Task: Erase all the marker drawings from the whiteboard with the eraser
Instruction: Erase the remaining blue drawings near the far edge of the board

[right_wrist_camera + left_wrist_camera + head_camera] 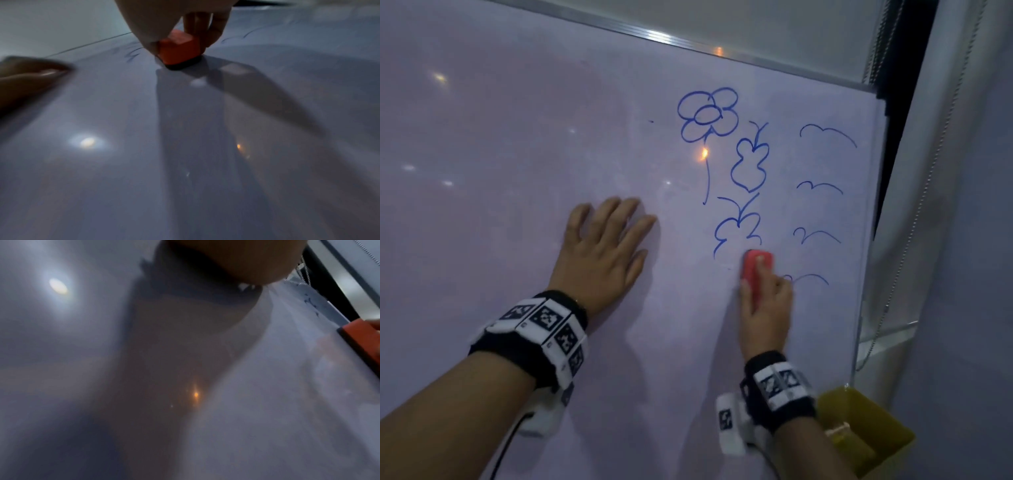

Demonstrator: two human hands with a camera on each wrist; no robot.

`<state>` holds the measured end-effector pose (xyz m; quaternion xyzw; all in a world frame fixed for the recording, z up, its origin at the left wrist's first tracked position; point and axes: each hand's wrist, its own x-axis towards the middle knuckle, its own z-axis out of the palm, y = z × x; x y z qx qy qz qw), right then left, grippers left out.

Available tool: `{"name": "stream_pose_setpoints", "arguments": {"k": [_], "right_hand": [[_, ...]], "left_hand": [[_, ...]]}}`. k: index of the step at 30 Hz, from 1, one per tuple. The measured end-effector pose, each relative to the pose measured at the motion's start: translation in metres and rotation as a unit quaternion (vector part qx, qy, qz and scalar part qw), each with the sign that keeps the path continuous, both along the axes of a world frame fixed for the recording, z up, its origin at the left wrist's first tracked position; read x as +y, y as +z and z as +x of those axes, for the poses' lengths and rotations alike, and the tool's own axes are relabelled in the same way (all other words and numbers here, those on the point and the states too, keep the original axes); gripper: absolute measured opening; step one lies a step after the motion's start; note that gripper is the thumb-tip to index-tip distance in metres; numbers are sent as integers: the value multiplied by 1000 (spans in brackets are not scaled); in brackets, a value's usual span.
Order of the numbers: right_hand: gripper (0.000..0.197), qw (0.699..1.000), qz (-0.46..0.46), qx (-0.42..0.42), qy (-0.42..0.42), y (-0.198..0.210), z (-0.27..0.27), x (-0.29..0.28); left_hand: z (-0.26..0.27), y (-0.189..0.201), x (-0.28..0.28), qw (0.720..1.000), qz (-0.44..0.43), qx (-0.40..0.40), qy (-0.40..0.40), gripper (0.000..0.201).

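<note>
Eraser [756,270] in right hand [765,308], on whiteboard [517,137] beside flat left hand [602,253].

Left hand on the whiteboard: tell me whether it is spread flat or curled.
Spread flat. The left hand lies palm down on the pale whiteboard, fingers straight and fanned, holding nothing.

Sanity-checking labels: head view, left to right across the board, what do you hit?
left hand flat on the whiteboard → flower drawing → red eraser gripped by the right hand → column of bird squiggles → bead chain
</note>
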<state>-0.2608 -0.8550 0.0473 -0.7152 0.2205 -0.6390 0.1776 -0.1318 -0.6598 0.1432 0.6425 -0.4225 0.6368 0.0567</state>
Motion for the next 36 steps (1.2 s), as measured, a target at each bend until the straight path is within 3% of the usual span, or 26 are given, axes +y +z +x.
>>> {"name": "stream_pose_setpoints", "arguments": {"k": [2, 4, 6, 8, 10, 11, 13, 15, 17, 21, 23, 26, 28, 30, 31, 33, 35, 36], "right_hand": [[42, 992, -106, 71, 26, -35, 0, 22], [35, 989, -117, 90, 20, -71, -9, 20], [34, 998, 42, 24, -32, -99, -18, -3], [40, 961, 264, -52, -60, -114, -21, -25], [43, 926, 361, -85, -72, -112, -15, -23], [44, 934, 339, -89, -66, -107, -9, -11], [47, 980, 188, -69, -13, -101, 1, 21], [44, 998, 42, 10, 40, -107, 1, 40], [43, 998, -18, 46, 34, -111, -4, 30], [46, 990, 123, -69, -22, -70, -2, -9], [49, 986, 133, -97, -20, -35, 11, -7], [46, 998, -42, -38, 16, -3, 24, 25], [38, 984, -173, 21, 31, 4, 22, 27], [36, 969, -242, 47, 4, 15, 13, 4], [38, 972, -232, 37, -22, 21, 10, -11], [46, 993, -108, -28, -49, 34, 7, -34], [49, 996, 16, -83, -38, 42, 13, -36], [48, 996, 22, -86, -29, 44, 16, -27]], "left_hand": [[2, -8, -9, 1000, -10, 19, 5, 46], [3, -15, -12, 999, -15, 32, -1, 50], [2, -15, -13, 999, -21, 32, 0, 50], [1, -14, -14, 999, -22, 32, 3, 50], [0, -14, -15, 999, -19, 33, 6, 50], [1, -15, -15, 999, -18, 33, 9, 50], [2, -15, -14, 999, -18, 34, 12, 50], [1, -14, -14, 999, -15, 35, 14, 51], [1, -15, -14, 999, -13, 38, 17, 51], [1, -16, -15, 999, -12, 38, 21, 52], [1, -14, -15, 999, -13, 38, 20, 51], [-1, -14, -14, 999, -14, 37, 21, 51], [-1, -15, -14, 999, -14, 40, 25, 51], [-1, -16, -15, 999, -14, 46, 25, 52], [0, -16, -16, 998, -15, 47, 23, 52], [1, -14, -16, 999, -14, 42, 21, 51], [2, -14, -15, 999, -14, 30, 19, 51], [1, -14, -15, 999, -16, 28, 17, 50]]}}
